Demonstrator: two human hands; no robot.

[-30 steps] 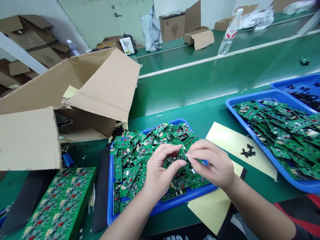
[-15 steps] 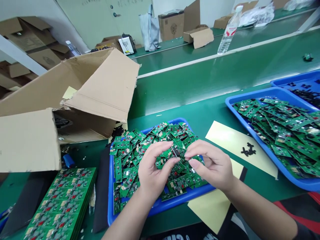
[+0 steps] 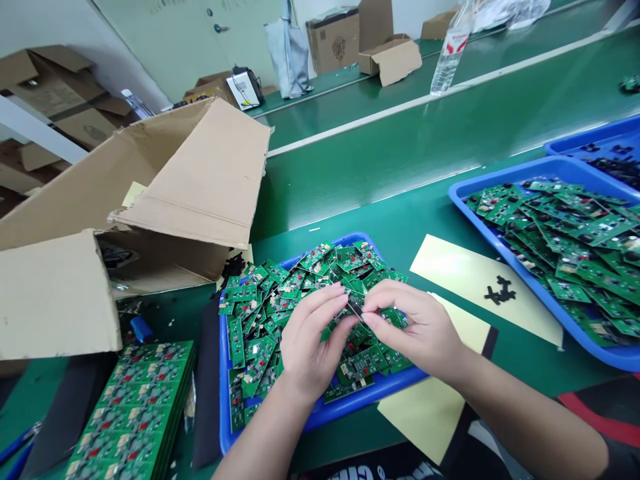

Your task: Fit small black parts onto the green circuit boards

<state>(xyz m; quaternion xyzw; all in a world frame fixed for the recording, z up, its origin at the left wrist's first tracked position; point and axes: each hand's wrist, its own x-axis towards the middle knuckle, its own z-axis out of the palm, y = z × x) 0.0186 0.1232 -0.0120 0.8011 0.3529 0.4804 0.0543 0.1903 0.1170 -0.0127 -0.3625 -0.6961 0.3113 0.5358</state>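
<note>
My left hand [image 3: 307, 340] and my right hand [image 3: 417, 327] meet over a blue tray [image 3: 223, 407] heaped with small green circuit boards [image 3: 270, 293]. Both pinch one small circuit board [image 3: 354, 308] between their fingertips, held just above the pile. My left fingers close on its left side and my right thumb and forefinger on its right side. What sits on the board is too small to make out.
A second blue tray [image 3: 480, 217] of boards lies at the right, with a third behind it. Yellow sheets [image 3: 460, 273] carry a black part [image 3: 501, 291]. Stacked board panels [image 3: 130, 407] sit at the front left beside an open cardboard box [image 3: 150, 187]. A water bottle [image 3: 447, 50] stands far back.
Both hands stayed together over the tray, working the small board between the fingertips. The camera tilted slightly, shifting the scene a little up and left.
</note>
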